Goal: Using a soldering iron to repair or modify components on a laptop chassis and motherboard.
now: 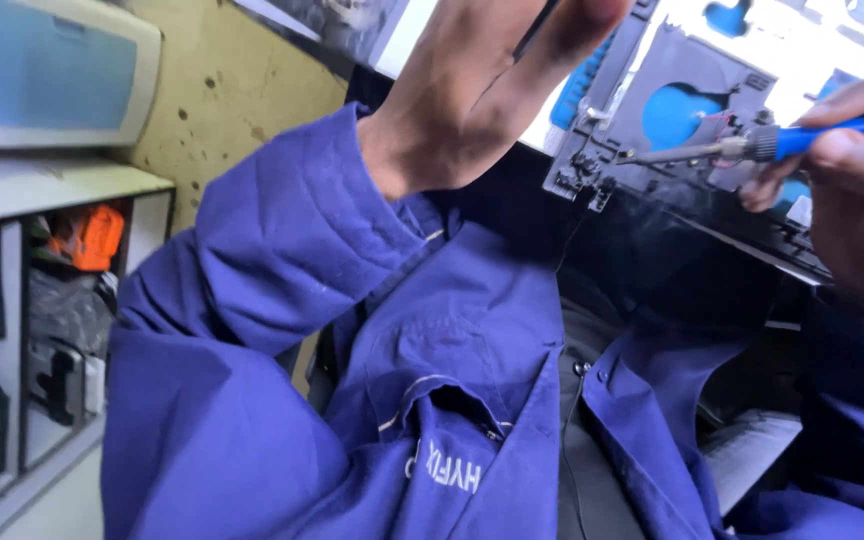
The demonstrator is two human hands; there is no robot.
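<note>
My right hand [857, 200] grips a soldering iron [752, 145] by its blue handle. The iron's metal tip points left and touches a black opened device chassis [692, 70] with blue patches, at the upper right. My left hand [482, 80] is raised at the top centre, close to the camera, in a blue sleeve [282, 240]. Two of its fingers are spread apart, and their tips run past the top edge. Whether they hold anything is hidden. A thin black wire [572, 235] hangs from the chassis' lower corner.
On the left stands a grey shelf unit [62, 185] with an orange tool [92, 238] and several black items in its compartments. A pale box with a bluish panel [47, 75] sits on top. Behind is a stained yellow wall [242, 95]. My blue work coat [452, 400] fills the bottom.
</note>
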